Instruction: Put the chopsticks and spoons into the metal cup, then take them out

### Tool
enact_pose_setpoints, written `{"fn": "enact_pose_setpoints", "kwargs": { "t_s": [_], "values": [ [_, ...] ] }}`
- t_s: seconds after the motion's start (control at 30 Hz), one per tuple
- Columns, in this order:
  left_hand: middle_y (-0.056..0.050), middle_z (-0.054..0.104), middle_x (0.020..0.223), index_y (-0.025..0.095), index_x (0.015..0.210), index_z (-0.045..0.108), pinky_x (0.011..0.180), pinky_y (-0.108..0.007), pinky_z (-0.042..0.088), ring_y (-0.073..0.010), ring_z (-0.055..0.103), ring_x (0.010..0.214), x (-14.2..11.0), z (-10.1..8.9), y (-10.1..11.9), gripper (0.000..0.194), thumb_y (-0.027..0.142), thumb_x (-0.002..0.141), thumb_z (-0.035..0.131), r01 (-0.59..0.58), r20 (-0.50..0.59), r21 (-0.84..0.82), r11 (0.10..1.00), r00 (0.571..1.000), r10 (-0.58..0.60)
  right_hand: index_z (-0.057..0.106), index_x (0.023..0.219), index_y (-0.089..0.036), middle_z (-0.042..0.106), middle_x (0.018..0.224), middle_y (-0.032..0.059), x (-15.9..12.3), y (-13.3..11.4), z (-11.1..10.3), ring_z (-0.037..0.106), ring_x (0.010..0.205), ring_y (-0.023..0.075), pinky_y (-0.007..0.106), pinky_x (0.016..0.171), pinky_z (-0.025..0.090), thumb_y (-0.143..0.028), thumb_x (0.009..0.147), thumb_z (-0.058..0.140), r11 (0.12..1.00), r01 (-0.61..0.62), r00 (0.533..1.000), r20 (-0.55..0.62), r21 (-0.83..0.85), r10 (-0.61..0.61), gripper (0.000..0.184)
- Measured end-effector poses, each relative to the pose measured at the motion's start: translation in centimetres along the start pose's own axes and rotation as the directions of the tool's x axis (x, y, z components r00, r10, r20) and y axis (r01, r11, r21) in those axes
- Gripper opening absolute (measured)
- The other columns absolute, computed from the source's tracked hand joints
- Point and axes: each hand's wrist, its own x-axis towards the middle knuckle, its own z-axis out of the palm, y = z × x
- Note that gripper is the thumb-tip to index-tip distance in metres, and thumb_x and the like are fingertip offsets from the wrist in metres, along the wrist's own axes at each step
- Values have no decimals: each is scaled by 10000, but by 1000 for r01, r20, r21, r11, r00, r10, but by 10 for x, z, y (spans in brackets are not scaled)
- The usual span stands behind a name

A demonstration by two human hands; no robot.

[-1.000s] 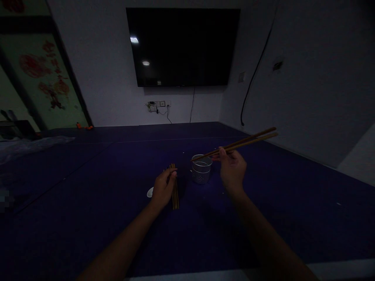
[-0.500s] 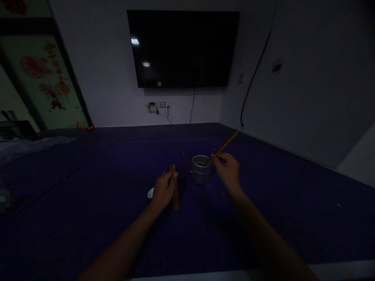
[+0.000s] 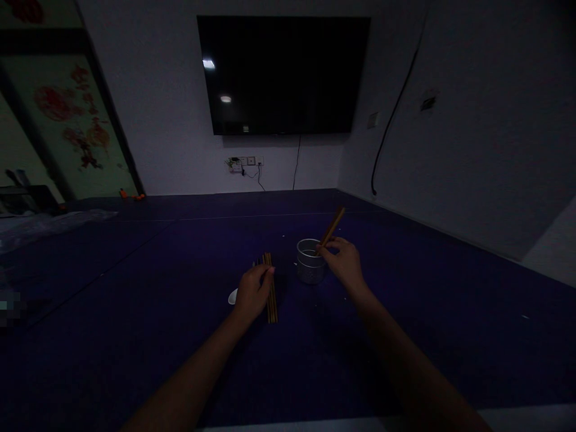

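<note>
My right hand (image 3: pixel 344 264) pinches a couple of wooden chopsticks (image 3: pixel 332 227). They stand steeply, leaning right, with their lower ends inside the mouth of a grey metal holder (image 3: pixel 310 271) with small holes in its lower wall. My left hand (image 3: pixel 254 291) is closed, thumb against fingers, over several more chopsticks (image 3: pixel 272 309) lying side by side on the dark blue surface. Its fingers cover their middle part. Just left of that hand a white spoon (image 3: pixel 233 296) shows its bowl; the rest of it is hidden behind the hand.
The dark blue surface (image 3: pixel 157 324) reaches back to the wall, with small white specks on it. Crumpled clear plastic (image 3: pixel 58 225) lies at the far left, and small orange objects (image 3: pixel 135 197) lie by the wall. A large television (image 3: pixel 285 75) hangs above sockets (image 3: pixel 247 162).
My right hand has shifted slightly left, and its chopsticks have swung from a slant to a steeper angle in the holder's mouth. My left hand has stayed over the lying chopsticks.
</note>
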Motion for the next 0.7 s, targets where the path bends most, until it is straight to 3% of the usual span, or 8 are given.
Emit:
{"fn": "enact_pose_setpoints", "kwargs": {
  "t_s": [0.23, 0.47, 0.7],
  "values": [
    [-40, 675, 758, 174, 833, 659, 658, -257, 442, -160, 618, 709, 0, 1, -2, 333, 363, 905, 395, -13, -3, 19, 1000, 1000, 13, 700, 697, -178, 694, 923, 112, 0, 1, 2, 627, 900, 252, 380, 835, 452, -374, 707, 599, 1000, -9, 1000, -20, 15, 9, 221],
    [-38, 680, 764, 182, 835, 662, 666, -260, 445, -163, 620, 716, 0, 1, -3, 317, 356, 901, 406, -22, -8, 3, 1000, 1000, 22, 694, 922, -143, 692, 989, 143, 1, 6, 6, 625, 931, 274, 397, 835, 449, -526, 763, 520, 987, -84, 996, 24, 137, 81, 449],
    [-30, 663, 724, 173, 816, 652, 639, -252, 433, -155, 608, 680, 0, 0, -3, 325, 360, 903, 400, -13, 4, 4, 1000, 1000, 13, 673, 902, -155, 703, 895, 110, 2, 12, 15, 631, 854, 249, 352, 745, 465, -651, 763, 443, 864, -256, 967, 110, 433, 232, 564]
  ]
}}
